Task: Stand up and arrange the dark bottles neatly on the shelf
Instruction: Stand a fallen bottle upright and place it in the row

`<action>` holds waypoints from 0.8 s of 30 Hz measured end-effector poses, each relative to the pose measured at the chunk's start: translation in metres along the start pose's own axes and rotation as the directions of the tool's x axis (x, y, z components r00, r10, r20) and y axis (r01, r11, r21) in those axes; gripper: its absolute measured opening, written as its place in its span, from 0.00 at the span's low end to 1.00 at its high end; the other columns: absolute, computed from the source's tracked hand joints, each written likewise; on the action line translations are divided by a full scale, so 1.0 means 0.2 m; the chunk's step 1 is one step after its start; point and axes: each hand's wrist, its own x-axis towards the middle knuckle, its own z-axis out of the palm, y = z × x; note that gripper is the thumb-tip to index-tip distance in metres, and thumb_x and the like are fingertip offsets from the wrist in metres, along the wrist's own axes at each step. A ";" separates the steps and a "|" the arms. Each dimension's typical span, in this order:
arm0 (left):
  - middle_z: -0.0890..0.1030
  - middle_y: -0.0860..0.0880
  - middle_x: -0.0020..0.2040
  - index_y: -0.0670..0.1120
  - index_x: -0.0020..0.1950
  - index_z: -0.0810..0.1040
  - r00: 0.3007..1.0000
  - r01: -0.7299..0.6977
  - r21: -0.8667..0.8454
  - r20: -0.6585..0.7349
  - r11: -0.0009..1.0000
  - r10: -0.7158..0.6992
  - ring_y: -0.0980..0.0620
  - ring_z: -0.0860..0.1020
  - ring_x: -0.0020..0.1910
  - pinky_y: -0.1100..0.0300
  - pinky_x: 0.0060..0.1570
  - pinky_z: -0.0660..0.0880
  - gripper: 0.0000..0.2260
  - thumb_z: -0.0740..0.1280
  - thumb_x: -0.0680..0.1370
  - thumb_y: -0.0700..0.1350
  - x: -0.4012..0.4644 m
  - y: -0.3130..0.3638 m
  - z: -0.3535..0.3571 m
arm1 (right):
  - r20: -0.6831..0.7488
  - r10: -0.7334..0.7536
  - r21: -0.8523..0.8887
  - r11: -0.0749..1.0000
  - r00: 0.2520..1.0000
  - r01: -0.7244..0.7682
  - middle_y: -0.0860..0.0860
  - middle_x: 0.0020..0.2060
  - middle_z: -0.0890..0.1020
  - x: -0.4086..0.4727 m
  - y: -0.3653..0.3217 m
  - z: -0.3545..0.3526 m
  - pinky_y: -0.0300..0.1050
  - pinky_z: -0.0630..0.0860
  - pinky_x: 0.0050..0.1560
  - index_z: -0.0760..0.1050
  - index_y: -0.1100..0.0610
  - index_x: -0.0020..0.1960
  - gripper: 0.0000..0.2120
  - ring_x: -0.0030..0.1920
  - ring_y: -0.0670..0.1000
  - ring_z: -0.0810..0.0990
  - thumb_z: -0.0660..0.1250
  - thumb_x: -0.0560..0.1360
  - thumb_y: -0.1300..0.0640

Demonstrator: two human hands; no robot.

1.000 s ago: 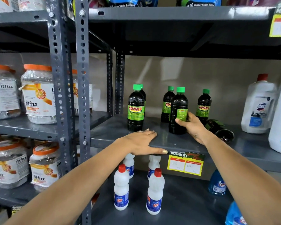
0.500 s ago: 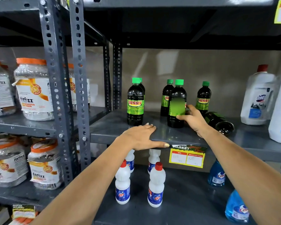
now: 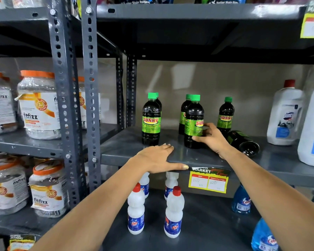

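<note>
Several dark bottles with green caps and green SUNNY labels stand on the grey metal shelf (image 3: 127, 149). My right hand (image 3: 211, 137) grips the front middle dark bottle (image 3: 193, 120) low on its label, the bottle upright. A front left bottle (image 3: 151, 119) stands alone with another half hidden behind it. A further bottle (image 3: 225, 115) stands at the back right. One dark bottle (image 3: 243, 142) lies on its side behind my right wrist, base toward me. My left hand (image 3: 157, 160) rests flat on the shelf's front edge, fingers spread, holding nothing.
Large white jugs (image 3: 284, 113) stand at the shelf's right end. White bottles with red caps (image 3: 173, 212) and blue bottles (image 3: 241, 201) sit on the shelf below. Plastic fitfizz jars (image 3: 38, 105) fill the left rack beyond perforated steel posts (image 3: 90, 87). A yellow price tag (image 3: 208, 181) hangs on the shelf edge.
My right hand has turned the held bottle so its SUNNY label comes round toward the front. The left hand has stayed on the shelf edge. The camera shifted slightly.
</note>
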 end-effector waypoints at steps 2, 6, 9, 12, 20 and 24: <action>0.53 0.50 0.80 0.47 0.80 0.53 1.000 -0.002 0.009 -0.006 1.000 0.002 0.52 0.52 0.78 0.48 0.74 0.56 0.59 0.43 0.59 0.84 0.00 0.00 0.00 | 0.029 0.014 0.037 0.999 0.999 -0.015 0.56 0.53 0.81 0.01 0.00 0.00 0.40 0.73 0.51 0.65 0.60 0.68 0.30 0.49 0.49 0.79 0.72 0.69 0.69; 0.54 0.51 0.80 0.48 0.79 0.55 0.999 0.002 0.039 -0.044 0.999 0.000 0.50 0.56 0.77 0.48 0.73 0.59 0.58 0.42 0.59 0.84 0.00 0.00 0.01 | 0.015 0.009 0.010 1.000 1.000 -0.010 0.56 0.54 0.80 0.00 0.00 0.00 0.35 0.73 0.47 0.65 0.59 0.68 0.32 0.50 0.50 0.79 0.74 0.67 0.68; 0.54 0.51 0.80 0.48 0.79 0.55 0.999 0.005 0.043 -0.043 0.999 -0.003 0.49 0.57 0.77 0.48 0.72 0.60 0.58 0.42 0.60 0.84 0.00 0.00 0.01 | 0.037 0.009 0.012 1.000 0.999 -0.010 0.53 0.54 0.79 0.01 0.00 0.01 0.31 0.72 0.42 0.64 0.57 0.69 0.35 0.50 0.46 0.79 0.76 0.67 0.66; 0.54 0.51 0.80 0.48 0.79 0.55 0.999 0.002 0.045 -0.047 0.999 0.000 0.49 0.57 0.77 0.48 0.72 0.60 0.58 0.42 0.59 0.84 0.00 0.00 0.00 | 0.049 0.012 -0.017 1.000 0.999 -0.012 0.53 0.56 0.80 0.02 0.01 0.01 0.37 0.71 0.49 0.64 0.57 0.71 0.37 0.58 0.52 0.79 0.77 0.66 0.62; 0.55 0.51 0.80 0.49 0.79 0.56 0.998 0.004 0.064 -0.059 0.998 0.000 0.47 0.59 0.76 0.47 0.71 0.61 0.58 0.41 0.60 0.84 0.00 0.00 0.01 | 0.069 -0.026 -0.104 0.994 0.997 0.033 0.52 0.60 0.78 0.02 0.02 0.01 0.38 0.72 0.54 0.66 0.56 0.70 0.42 0.56 0.49 0.78 0.81 0.62 0.52; 0.56 0.52 0.80 0.49 0.79 0.57 0.998 0.013 0.055 -0.068 0.998 -0.009 0.45 0.61 0.75 0.48 0.70 0.62 0.58 0.42 0.59 0.85 0.00 0.00 0.01 | 0.058 -0.030 -0.130 0.991 0.998 0.037 0.53 0.59 0.79 0.02 0.02 0.01 0.45 0.75 0.58 0.69 0.55 0.67 0.39 0.57 0.51 0.79 0.81 0.60 0.52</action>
